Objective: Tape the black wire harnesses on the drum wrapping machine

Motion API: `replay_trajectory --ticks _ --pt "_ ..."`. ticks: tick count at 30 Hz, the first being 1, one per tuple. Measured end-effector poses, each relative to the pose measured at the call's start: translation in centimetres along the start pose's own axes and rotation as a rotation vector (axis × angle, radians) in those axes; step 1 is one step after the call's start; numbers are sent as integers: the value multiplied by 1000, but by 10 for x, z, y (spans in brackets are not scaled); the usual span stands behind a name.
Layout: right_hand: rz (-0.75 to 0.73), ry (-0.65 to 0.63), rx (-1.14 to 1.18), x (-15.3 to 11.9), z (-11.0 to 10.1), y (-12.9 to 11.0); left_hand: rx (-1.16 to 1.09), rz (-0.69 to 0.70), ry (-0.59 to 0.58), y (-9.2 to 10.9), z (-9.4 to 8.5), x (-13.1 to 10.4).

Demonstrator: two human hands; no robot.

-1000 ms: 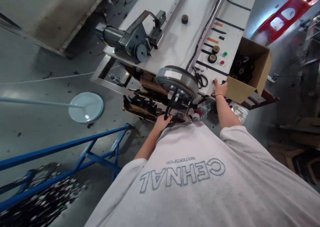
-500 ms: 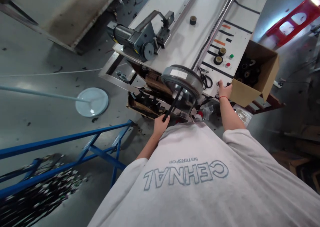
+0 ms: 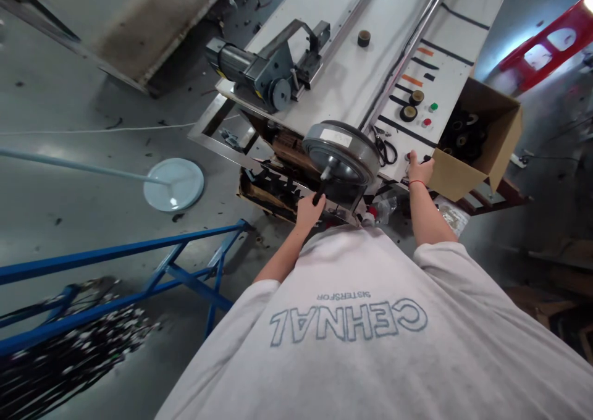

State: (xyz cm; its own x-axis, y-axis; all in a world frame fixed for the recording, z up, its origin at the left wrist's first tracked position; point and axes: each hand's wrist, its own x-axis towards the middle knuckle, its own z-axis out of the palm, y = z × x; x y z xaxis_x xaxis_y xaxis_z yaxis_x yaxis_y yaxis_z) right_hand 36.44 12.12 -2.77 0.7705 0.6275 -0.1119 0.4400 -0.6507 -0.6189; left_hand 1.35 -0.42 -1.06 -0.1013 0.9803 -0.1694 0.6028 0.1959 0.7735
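Note:
My left hand (image 3: 309,212) is closed around the end of a narrow black strip (image 3: 319,195), just in front of the grey wheel. This wheel (image 3: 340,153) has a white label on its rim and a metal shaft tip at its centre. At the near right corner of the white table, my right hand (image 3: 420,170) rests with finger and thumb apart. One fingertip touches a small round knob (image 3: 408,157); a dark piece by the thumb is too small to name. Black-handled scissors (image 3: 386,151) lie between the wheel and that hand.
On the table (image 3: 365,80) are tape rolls (image 3: 408,113), a green button (image 3: 433,107), a red button (image 3: 427,122) and a motor unit (image 3: 250,68). An open cardboard box (image 3: 503,139) of dark parts stands right. A blue metal frame (image 3: 185,244) stands left.
My left hand has moved up and right, closer to the wheel. Less of the black strip shows between them. My right hand stays at the table corner, while the view has shifted slightly.

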Motion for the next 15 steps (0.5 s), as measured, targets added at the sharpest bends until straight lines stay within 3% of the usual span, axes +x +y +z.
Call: replay_trajectory --ticks 10,15 --pt "-15 7 -8 3 2 4 -32 7 4 -4 5 9" --pt "-24 8 -16 4 3 5 -96 -46 -183 -25 -1 -1"
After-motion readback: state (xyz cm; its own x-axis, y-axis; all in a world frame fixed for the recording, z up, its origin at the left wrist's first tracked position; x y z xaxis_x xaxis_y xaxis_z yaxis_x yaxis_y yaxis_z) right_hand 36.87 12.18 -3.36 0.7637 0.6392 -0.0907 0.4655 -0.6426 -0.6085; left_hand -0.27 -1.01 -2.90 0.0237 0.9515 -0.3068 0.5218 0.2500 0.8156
